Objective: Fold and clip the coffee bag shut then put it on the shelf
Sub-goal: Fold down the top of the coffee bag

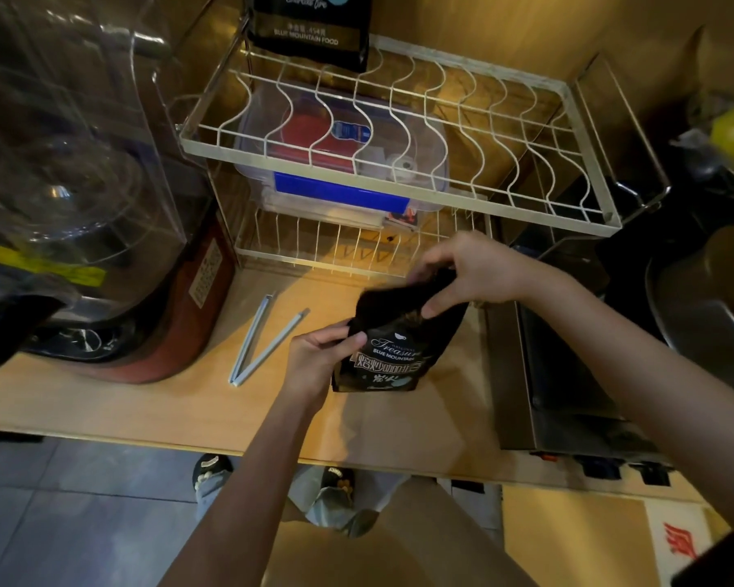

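While the coffee bag [395,345] stands on the counter [145,400], your left hand [318,358] grips its side and your right hand [467,273] pinches the floppy top; crease there.

Dim, warm yellow light w/ brightest patch on counter [297,290] centre; edges dark, soft, fisheye-bent; glare on clear plastic dome [60,171] at left.
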